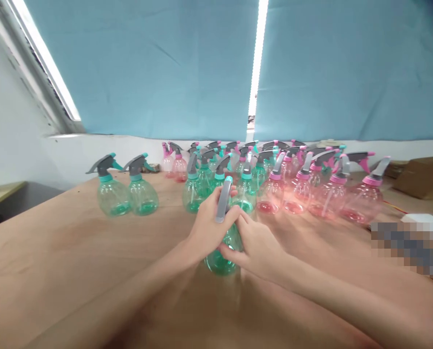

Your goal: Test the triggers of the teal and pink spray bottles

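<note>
A teal spray bottle [221, 261] with a grey trigger head [224, 199] stands on the wooden table [74, 252] in front of me. My left hand [209, 225] is wrapped round the trigger head and the bottle's neck. My right hand [256, 245] grips the bottle's body from the right side. Both hands are closed on this one bottle. Two more teal bottles [127, 194] stand apart at the left.
Behind my hands a crowd of several teal bottles [201, 182] and several pink bottles [321, 194] fills the far middle and right of the table. Brown cardboard [420, 177] lies at the far right. A blue curtain [165, 68] hangs behind.
</note>
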The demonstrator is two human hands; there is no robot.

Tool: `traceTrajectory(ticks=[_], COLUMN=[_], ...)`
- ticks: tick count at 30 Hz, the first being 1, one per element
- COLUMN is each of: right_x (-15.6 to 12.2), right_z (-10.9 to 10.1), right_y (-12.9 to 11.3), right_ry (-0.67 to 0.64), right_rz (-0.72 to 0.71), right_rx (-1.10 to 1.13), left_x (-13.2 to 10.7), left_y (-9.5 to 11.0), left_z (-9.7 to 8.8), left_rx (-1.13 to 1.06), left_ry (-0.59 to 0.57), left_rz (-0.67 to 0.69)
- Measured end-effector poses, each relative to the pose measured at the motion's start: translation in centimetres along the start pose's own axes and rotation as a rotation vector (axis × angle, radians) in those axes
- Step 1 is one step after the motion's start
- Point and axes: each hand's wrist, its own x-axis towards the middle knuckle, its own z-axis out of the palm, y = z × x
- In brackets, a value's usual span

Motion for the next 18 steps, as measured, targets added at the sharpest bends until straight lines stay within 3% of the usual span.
traceTrajectory(ticks=[3, 8, 14, 18], right_x=[-0.6, -1.5, -3.5, -3.9], right_z=[-1.2, -2.9, -2.1, -1.4], right_y=[1.0, 4.5, 9.9, 11.1], right_ry=[0.003, -0.121, -0.219, -0.283], right_rz=[-0.058, -0.104, -0.052, 0.068], right_rx=[0.030, 0.078, -0.048, -0.040], left_x=[0.3, 1.1, 2.7, 3.4], left_y=[0.2, -0.3, -1.6, -1.9], left_z=[1.2, 2.2, 2.2, 2.4], left_rx=[-0.021, -0.057, -0.067, -0.111], left_ry=[-0.023, 0.005, -0.034, -0.045], left_rz=[0.005, 0.040, 0.053, 0.070])
